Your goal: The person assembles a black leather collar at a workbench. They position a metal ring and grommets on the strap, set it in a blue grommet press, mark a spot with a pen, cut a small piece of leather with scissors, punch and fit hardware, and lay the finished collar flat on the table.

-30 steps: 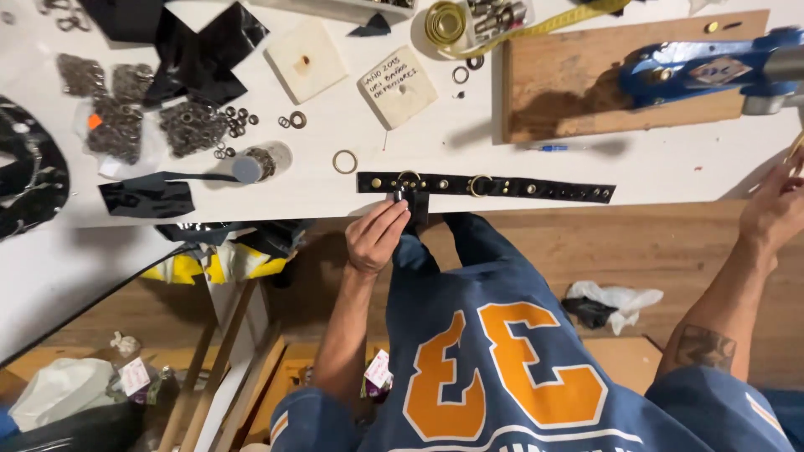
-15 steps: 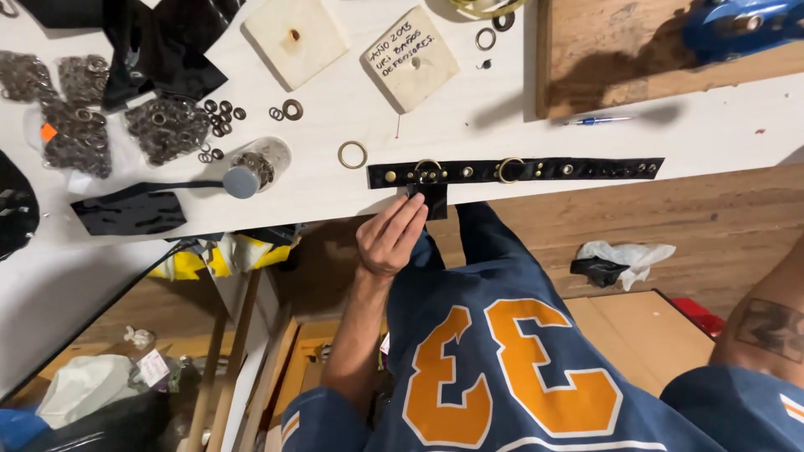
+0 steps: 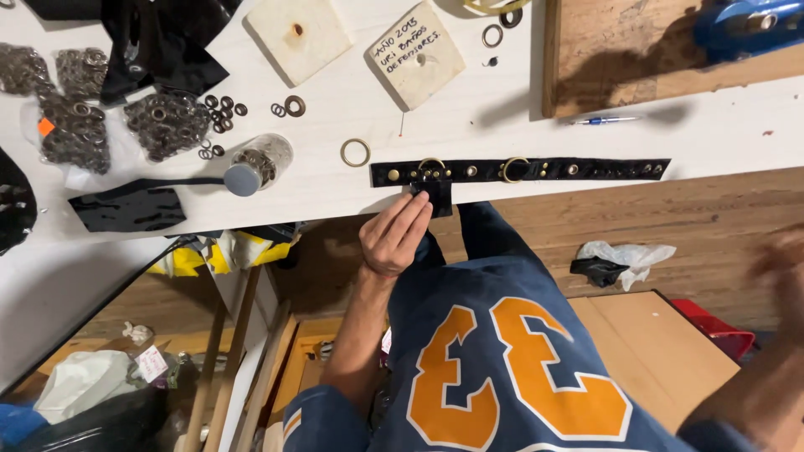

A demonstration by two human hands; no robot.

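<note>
- Several bags of rings are seen at far left on the white table, w/ loose rings scattered just beside them.
- Black scraps are laid near the table's front edge, left of a jar tipped on its side, grey lid toward the scraps.
- One brass ring is placed alone betw. the jar and the strap.
- Two pale square blocks are set farther back; handwriting is carried on the right one.
- Left hand is held just below the table edge, fingers extended and loosely together, tips touching the black tab hanging from the strap; nothing is gripped.
- Strap, black w/ brass studs and two D-rings, is laid flat along the front edge, approx. centre-right of the table, its tab drooping over the edge.
- Wood board is seen behind the strap, w/ a blue tool on top and a pen just in front.
- Right hand is blurred at far right, well apart from the strap; finger state can't be told.
</note>
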